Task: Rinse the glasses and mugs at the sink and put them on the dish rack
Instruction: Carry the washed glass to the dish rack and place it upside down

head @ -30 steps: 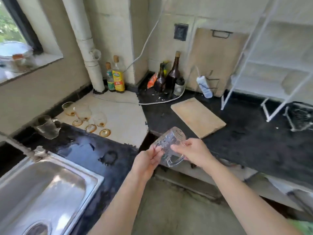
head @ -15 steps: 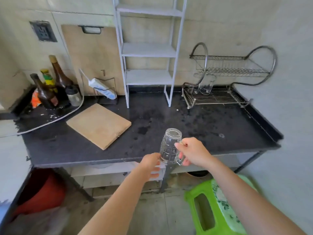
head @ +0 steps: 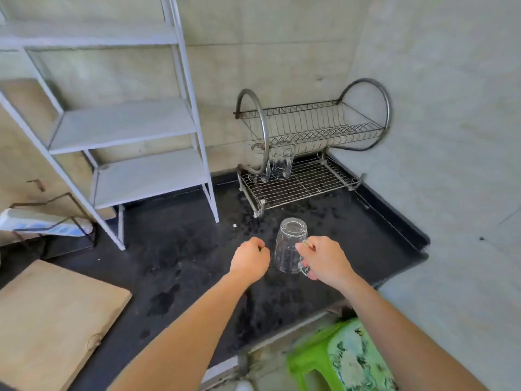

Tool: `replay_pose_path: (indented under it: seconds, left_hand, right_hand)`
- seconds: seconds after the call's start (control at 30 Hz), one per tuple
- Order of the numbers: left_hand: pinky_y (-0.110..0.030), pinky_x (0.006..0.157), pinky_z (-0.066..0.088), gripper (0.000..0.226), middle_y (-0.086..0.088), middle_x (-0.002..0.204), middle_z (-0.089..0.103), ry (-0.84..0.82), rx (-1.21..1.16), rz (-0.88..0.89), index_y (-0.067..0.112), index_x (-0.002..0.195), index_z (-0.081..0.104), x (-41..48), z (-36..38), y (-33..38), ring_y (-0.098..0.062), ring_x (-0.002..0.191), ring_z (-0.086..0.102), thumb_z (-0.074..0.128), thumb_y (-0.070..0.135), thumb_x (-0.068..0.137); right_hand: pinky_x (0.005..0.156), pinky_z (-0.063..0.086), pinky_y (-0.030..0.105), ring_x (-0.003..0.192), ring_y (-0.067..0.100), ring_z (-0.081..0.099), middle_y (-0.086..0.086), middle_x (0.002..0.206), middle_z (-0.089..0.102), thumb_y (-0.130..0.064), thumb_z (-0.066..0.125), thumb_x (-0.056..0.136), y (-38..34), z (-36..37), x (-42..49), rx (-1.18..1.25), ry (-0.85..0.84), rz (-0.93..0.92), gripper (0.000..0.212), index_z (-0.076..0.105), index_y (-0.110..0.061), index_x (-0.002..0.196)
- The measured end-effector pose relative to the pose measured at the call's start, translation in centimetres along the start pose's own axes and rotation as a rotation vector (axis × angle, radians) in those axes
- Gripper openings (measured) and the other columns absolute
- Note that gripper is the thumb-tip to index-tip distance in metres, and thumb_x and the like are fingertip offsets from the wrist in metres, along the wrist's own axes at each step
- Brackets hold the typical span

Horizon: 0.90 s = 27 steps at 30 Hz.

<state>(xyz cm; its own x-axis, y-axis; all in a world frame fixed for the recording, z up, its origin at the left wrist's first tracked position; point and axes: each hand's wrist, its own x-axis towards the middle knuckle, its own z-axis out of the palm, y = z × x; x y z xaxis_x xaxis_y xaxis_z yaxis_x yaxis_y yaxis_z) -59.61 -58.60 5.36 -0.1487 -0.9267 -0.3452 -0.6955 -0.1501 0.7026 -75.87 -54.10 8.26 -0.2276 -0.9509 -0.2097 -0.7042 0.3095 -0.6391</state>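
Note:
A clear glass mug [head: 288, 245] hangs upside down over the black counter, base toward me. My right hand [head: 324, 259] grips its handle. Just left of the mug is my left hand [head: 249, 259], fingers curled and holding nothing, a small gap between it and the glass. The two-tier wire dish rack [head: 304, 182] stands at the back right against the wall. A clear glass [head: 280, 165] stands upside down on the lower tier at its left end.
A white metal shelf unit [head: 127, 125] stands on the counter left of the rack. A wooden cutting board [head: 53, 320] lies at the near left. The black counter [head: 183, 249] is wet in patches. A green stool [head: 344, 359] sits on the floor below.
My view swung right from the sink to the rack counter and I came closer. The mug turned base up, and my left hand let go of it.

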Motion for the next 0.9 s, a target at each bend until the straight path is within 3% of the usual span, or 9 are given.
replay_pose_path:
  seconds: [0.13,0.27,0.47,0.57,0.67,0.8,0.9]
  left_hand:
    - [-0.037,0.083,0.051,0.041,-0.012,0.122,0.060,-0.017,0.097,0.023,0.013,0.137,0.045,6.3,-0.8,1.6,-0.030,0.104,0.060,0.038,0.025,0.098]
    - [-0.046,0.090,0.049,0.040,-0.014,0.127,0.056,-0.012,0.195,0.050,0.010,0.134,0.046,11.5,-1.2,3.1,-0.035,0.110,0.056,0.037,0.022,0.096]
    - [-0.044,0.114,0.028,0.049,-0.014,0.152,0.030,-0.039,0.336,0.036,0.006,0.145,0.032,17.6,-0.5,5.3,-0.032,0.140,0.027,0.034,0.026,0.100]
    - [-0.047,0.118,0.017,0.054,-0.016,0.155,0.025,0.016,0.422,-0.016,0.004,0.145,0.030,20.2,0.4,6.2,-0.033,0.143,0.022,0.033,0.032,0.100]
    - [-0.044,0.121,0.006,0.061,-0.018,0.160,0.006,0.019,0.469,-0.078,0.001,0.150,0.014,22.2,1.4,6.4,-0.032,0.148,0.005,0.029,0.034,0.101]
    - [-0.043,0.121,0.005,0.066,-0.019,0.160,0.002,0.041,0.555,-0.131,-0.002,0.150,0.006,24.6,2.3,5.8,-0.033,0.148,0.001,0.026,0.038,0.101]
    - [-0.043,0.121,0.007,0.069,-0.019,0.159,0.003,0.050,0.570,-0.163,-0.003,0.150,0.004,25.4,2.9,5.2,-0.032,0.148,0.002,0.025,0.042,0.101]
  right_hand:
    - [0.071,0.057,0.045,0.066,0.028,0.066,0.006,0.072,0.068,-0.035,0.051,0.096,0.1,-0.5,5.6,0.033,0.045,0.043,0.038,0.058,-0.002,0.079]
    - [0.070,0.056,0.045,0.065,0.028,0.066,0.005,0.071,0.067,-0.035,0.051,0.096,0.4,-1.2,10.5,0.041,0.109,0.061,0.037,0.058,-0.006,0.075]
    - [0.070,0.056,0.051,0.070,0.031,0.066,0.009,0.071,0.067,-0.037,0.051,0.095,2.1,-2.5,17.6,0.105,0.184,0.106,0.038,0.055,-0.009,0.070]
    - [0.069,0.055,0.051,0.070,0.031,0.066,0.009,0.070,0.066,-0.038,0.051,0.095,3.1,-3.5,21.1,0.117,0.207,0.106,0.040,0.048,-0.016,0.062]
    - [0.070,0.055,0.050,0.067,0.031,0.065,0.009,0.071,0.066,-0.039,0.049,0.096,3.8,-4.5,24.7,0.106,0.218,0.081,0.040,0.052,-0.012,0.067]
    - [0.067,0.054,0.046,0.065,0.032,0.064,0.010,0.070,0.065,-0.039,0.047,0.097,4.4,-4.9,29.6,0.090,0.227,0.034,0.042,0.050,-0.009,0.068]
    - [0.063,0.046,0.035,0.068,0.029,0.062,0.011,0.072,0.067,-0.034,0.045,0.100,4.2,-5.1,32.8,0.067,0.238,0.013,0.040,0.056,-0.005,0.075]
